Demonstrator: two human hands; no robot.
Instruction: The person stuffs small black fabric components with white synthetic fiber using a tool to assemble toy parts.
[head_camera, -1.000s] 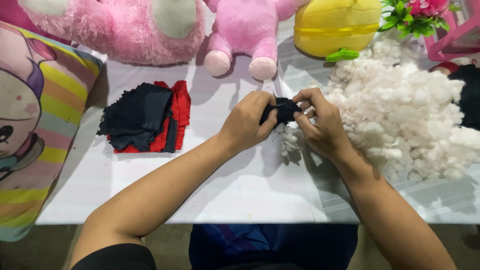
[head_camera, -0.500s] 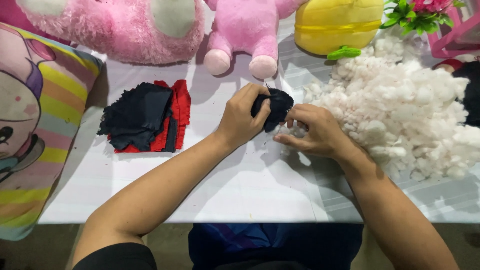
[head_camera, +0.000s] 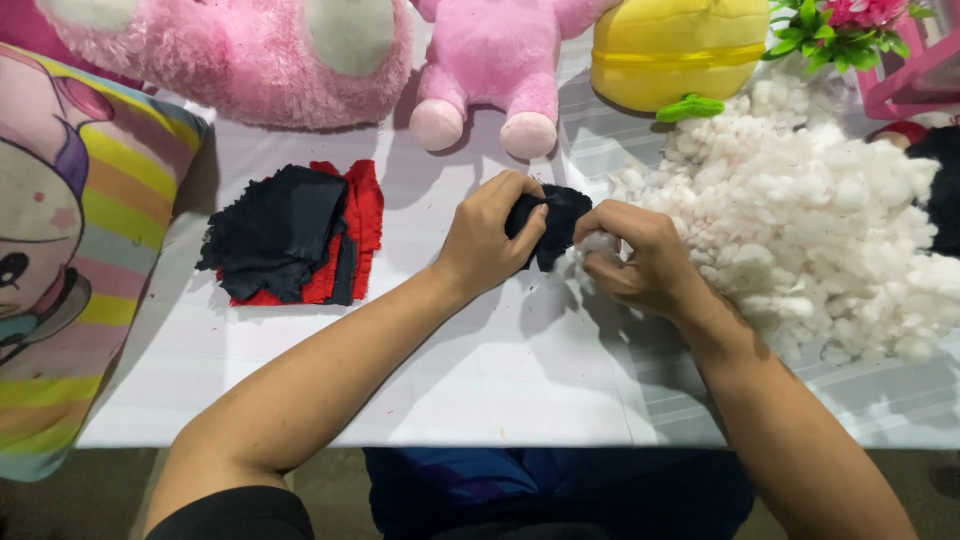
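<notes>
My left hand (head_camera: 490, 240) grips a small black fabric piece (head_camera: 556, 222) above the white table (head_camera: 500, 380). My right hand (head_camera: 640, 262) pinches a tuft of white stuffing (head_camera: 598, 244) right against the fabric's edge. A big heap of white stuffing (head_camera: 820, 220) lies just right of my right hand. A stack of black and red fabric pieces (head_camera: 290, 235) rests on the table left of my left hand.
Along the far edge sit a large pink plush (head_camera: 230, 50), a smaller pink plush (head_camera: 495, 60) and a yellow plush (head_camera: 680, 45). A striped cartoon pillow (head_camera: 60, 250) leans at the left. Artificial flowers (head_camera: 840, 25) and a pink frame (head_camera: 925, 75) are at the far right.
My right hand went to the stuffing heap, took a tuft and brought it back to the black fabric. My left hand held the fabric nearly still.
</notes>
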